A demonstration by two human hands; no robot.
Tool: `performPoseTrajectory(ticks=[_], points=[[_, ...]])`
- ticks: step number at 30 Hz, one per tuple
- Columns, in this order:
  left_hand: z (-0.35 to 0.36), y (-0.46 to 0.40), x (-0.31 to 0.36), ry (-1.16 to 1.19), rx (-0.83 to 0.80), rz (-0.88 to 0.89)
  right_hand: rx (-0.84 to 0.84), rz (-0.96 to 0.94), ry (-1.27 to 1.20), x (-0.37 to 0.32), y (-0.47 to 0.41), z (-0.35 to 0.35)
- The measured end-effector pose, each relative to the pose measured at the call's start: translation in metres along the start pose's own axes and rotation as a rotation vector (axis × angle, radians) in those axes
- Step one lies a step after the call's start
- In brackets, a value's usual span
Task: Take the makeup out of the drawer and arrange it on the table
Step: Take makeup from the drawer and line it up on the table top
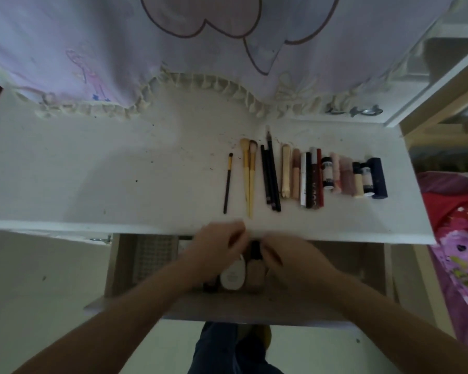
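While both hands work inside the open drawer [335,265] below the table's [119,171] front edge, the beige bottle [255,268] lies directly between them, cap toward the table. Right hand [289,255] pinches its cap; left hand [216,247] curls beside it, grip unclear.

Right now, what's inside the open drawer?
In the drawer: a white oval case, a beige bottle. Left hand and right hand cover the rest.
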State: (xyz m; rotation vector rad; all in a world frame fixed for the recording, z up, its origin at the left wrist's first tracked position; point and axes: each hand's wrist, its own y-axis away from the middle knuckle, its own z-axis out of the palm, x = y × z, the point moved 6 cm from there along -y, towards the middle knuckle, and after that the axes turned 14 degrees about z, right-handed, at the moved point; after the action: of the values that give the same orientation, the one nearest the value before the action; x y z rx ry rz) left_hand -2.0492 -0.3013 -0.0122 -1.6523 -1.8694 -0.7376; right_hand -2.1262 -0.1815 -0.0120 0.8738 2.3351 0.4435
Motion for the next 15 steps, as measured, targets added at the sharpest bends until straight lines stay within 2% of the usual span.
performPoseTrajectory(ticks=[2, 3, 5, 8, 12, 15], points=[[0.047, 0.026, 0.001, -0.057, -0.148, 0.015, -0.148, 0.139, 0.078, 0.038, 0.006, 0.049], [0.068, 0.029, -0.005, -0.106, -0.203, 0.01, -0.175, 0.249, 0.032, 0.057, -0.001, 0.062], [0.096, 0.02, -0.02, -0.208, -0.234, -0.074, -0.12, 0.407, -0.049, 0.083, -0.024, 0.078], [0.119, -0.001, -0.045, -0.338, -0.215, -0.299, 0.002, 0.556, -0.156, 0.097, -0.056, 0.093], [0.147, -0.011, -0.055, -0.506, -0.318, -0.427, 0.084, 0.602, -0.287, 0.093, -0.067, 0.1], [0.163, -0.012, -0.051, -0.538, -0.331, -0.448, 0.079, 0.6, -0.175, 0.1, -0.062, 0.096]])
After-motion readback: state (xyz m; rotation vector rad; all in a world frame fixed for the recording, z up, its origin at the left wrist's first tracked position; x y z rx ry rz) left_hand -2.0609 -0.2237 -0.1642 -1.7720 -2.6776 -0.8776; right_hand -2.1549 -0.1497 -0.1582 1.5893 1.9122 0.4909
